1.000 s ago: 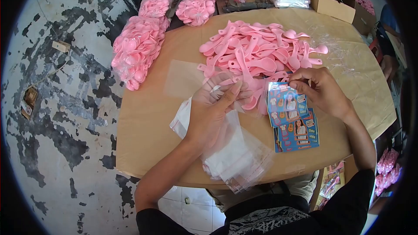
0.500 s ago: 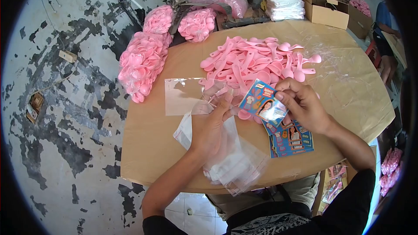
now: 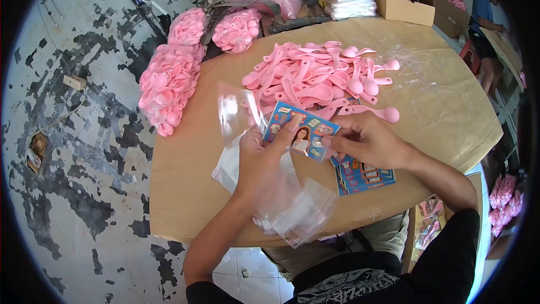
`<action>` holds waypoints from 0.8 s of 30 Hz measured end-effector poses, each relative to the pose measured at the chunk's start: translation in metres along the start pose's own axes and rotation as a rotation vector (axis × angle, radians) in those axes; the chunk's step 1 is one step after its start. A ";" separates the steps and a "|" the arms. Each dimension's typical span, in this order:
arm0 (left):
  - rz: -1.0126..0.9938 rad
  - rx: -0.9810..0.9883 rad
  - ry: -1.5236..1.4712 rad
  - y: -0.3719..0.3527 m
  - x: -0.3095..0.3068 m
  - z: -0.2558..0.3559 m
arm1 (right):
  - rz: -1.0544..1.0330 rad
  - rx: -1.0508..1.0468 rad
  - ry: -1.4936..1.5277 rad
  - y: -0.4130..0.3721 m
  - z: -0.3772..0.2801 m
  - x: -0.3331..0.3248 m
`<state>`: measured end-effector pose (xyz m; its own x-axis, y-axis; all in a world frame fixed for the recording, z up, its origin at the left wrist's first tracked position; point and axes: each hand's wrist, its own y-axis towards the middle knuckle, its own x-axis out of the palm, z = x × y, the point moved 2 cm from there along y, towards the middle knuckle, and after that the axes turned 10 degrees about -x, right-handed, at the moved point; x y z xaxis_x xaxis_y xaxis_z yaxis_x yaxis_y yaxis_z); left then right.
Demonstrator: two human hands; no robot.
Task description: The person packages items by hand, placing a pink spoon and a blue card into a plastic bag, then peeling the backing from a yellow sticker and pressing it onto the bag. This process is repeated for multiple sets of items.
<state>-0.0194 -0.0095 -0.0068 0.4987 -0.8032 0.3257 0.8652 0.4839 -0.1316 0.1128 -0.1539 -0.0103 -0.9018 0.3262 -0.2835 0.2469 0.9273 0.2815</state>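
Observation:
Between my two hands is a blue printed card (image 3: 302,135), tilted above the table. My left hand (image 3: 256,163) is closed, its thumb pressing the card's left part, and a clear plastic bag (image 3: 232,114) sticks up from behind its fingers. My right hand (image 3: 374,139) pinches the card at its right edge. Under my left hand and wrist lie loose clear bags (image 3: 301,211). A stack of similar blue cards (image 3: 368,177) rests beneath my right hand, partly hidden by it. Just beyond both hands is a heap of pink plastic spoons (image 3: 315,73).
Bagged pink spoons (image 3: 169,87) hang by the table's (image 3: 444,124) left edge. At the back stand a pile of packed plastic bags (image 3: 349,0) and an open cardboard box (image 3: 408,5). Another person (image 3: 485,28) is at the far right.
The card has moved left and down to my left hand, whose thumb now lies on it. The clear bag has tilted more upright. My view has shifted slightly.

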 end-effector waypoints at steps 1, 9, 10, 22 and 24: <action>-0.008 0.050 0.026 -0.002 0.004 -0.003 | -0.041 0.091 -0.016 -0.001 -0.002 0.000; -0.191 0.323 0.172 -0.013 0.031 -0.014 | 0.081 -0.194 0.161 -0.001 0.003 0.016; -0.229 0.322 0.131 -0.013 0.029 -0.012 | 0.061 -0.198 0.145 0.000 0.004 0.017; -0.507 0.603 0.393 -0.013 0.003 -0.004 | -0.091 -0.469 0.085 0.018 -0.009 0.012; -0.264 0.389 0.188 -0.012 -0.012 0.000 | -0.065 -0.232 -0.406 0.039 -0.015 -0.021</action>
<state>-0.0360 -0.0056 -0.0088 0.2970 -0.9470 0.1221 0.8974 0.3206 0.3032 0.1363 -0.1278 0.0204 -0.6899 0.3568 -0.6299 0.0666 0.8977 0.4355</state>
